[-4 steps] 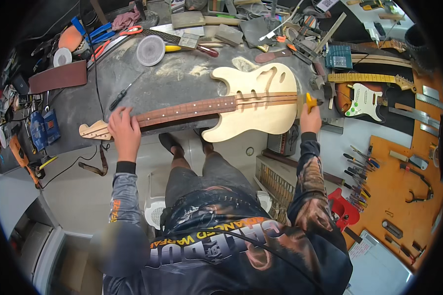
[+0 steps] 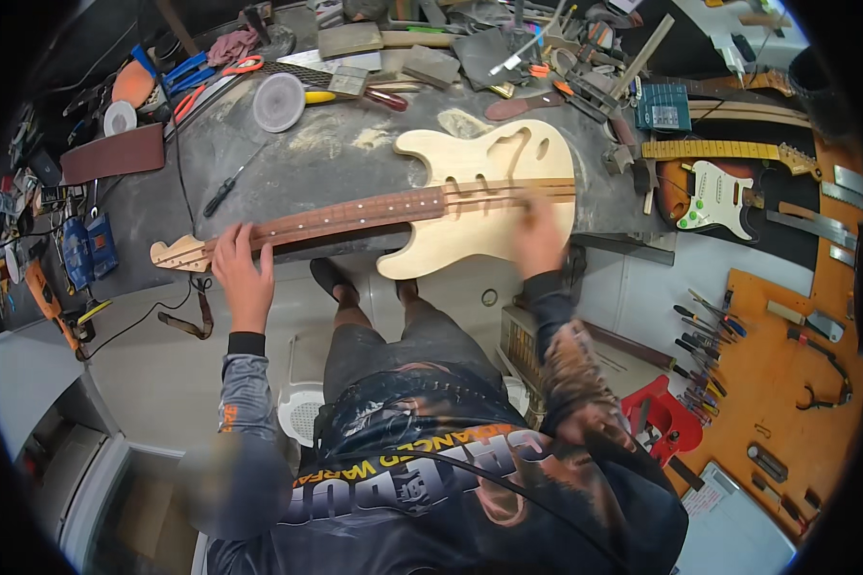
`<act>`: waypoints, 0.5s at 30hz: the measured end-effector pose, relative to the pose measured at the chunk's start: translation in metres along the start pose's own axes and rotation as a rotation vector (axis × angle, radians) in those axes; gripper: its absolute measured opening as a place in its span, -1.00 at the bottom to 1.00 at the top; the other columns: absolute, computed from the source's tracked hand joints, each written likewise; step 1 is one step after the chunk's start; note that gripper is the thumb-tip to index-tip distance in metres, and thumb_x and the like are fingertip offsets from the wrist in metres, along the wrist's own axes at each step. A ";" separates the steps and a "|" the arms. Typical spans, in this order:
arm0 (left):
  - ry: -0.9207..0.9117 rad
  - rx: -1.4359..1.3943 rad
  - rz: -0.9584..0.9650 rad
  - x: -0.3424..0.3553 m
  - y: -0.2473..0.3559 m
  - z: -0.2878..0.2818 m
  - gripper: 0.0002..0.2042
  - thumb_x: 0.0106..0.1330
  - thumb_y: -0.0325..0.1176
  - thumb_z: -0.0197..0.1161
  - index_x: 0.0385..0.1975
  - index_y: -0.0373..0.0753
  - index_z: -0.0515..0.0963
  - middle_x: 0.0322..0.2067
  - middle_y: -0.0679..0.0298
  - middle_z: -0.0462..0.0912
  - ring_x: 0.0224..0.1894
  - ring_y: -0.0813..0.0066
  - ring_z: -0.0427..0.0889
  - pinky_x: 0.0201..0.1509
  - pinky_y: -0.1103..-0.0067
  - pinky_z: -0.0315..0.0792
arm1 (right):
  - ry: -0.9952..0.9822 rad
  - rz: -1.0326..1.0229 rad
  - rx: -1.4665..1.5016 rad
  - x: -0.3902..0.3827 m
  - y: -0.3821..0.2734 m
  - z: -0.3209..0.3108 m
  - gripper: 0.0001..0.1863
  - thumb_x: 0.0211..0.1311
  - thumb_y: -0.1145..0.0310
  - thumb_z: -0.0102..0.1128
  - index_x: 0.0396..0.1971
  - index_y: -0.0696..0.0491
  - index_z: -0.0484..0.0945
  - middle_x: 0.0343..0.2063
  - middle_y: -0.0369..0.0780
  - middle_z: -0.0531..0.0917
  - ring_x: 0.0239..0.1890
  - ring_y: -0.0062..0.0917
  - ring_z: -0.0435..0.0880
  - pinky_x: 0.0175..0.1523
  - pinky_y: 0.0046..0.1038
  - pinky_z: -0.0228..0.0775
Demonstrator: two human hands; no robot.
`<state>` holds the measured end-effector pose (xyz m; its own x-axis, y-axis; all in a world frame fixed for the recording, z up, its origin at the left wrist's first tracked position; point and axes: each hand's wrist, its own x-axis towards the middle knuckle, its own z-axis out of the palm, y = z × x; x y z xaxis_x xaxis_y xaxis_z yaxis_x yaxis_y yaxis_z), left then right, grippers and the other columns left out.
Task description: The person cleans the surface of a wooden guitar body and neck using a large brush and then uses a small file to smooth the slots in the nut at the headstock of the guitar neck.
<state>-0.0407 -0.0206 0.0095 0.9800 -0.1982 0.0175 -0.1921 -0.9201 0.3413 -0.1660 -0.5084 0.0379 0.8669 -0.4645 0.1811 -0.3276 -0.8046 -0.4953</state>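
A pale, unfinished guitar body [image 2: 484, 254] with routed cavities lies at the bench's front edge, joined to a long brown fretboard [image 2: 355, 213] with white dots and a light wooden headstock [image 2: 168, 254]. My left hand [image 2: 242, 268] grips the neck beside the headstock, fingertips curled over the fretboard. My right hand [image 2: 537, 240] is motion-blurred over the lower middle of the body; what it holds is hidden or smeared. A small black-handled screwdriver [image 2: 222, 192] lies above my left hand.
Tools and blocks crowd the back and left of the grey bench [image 2: 316, 163], including a round lid [image 2: 279, 102] and blue power tool [image 2: 88, 244]. A sunburst guitar [image 2: 710, 196] sits at right, beside a wooden tool board [image 2: 767, 374]. A red bin [image 2: 671, 412] is below.
My right hand has swept left from the body's right end onto the body; the yellow tool it held no longer shows clearly. My left hand remains on the neck.
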 end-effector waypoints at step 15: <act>0.005 0.084 -0.004 -0.003 0.026 0.022 -0.40 0.54 -0.18 0.34 0.52 -0.17 0.38 0.55 0.03 0.35 0.65 -0.01 0.20 0.70 0.06 0.05 | 0.108 0.417 -0.011 0.021 0.141 -0.107 -0.58 0.42 0.31 0.29 0.25 -0.08 0.52 -0.06 0.00 0.80 -0.13 0.02 0.84 -0.01 -0.14 0.75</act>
<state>-0.0498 -0.0513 -0.0026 0.9810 -0.1928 0.0209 -0.1915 -0.9460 0.2616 -0.2338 -0.6715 0.0627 0.6151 -0.7865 0.0556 -0.6460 -0.5431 -0.5364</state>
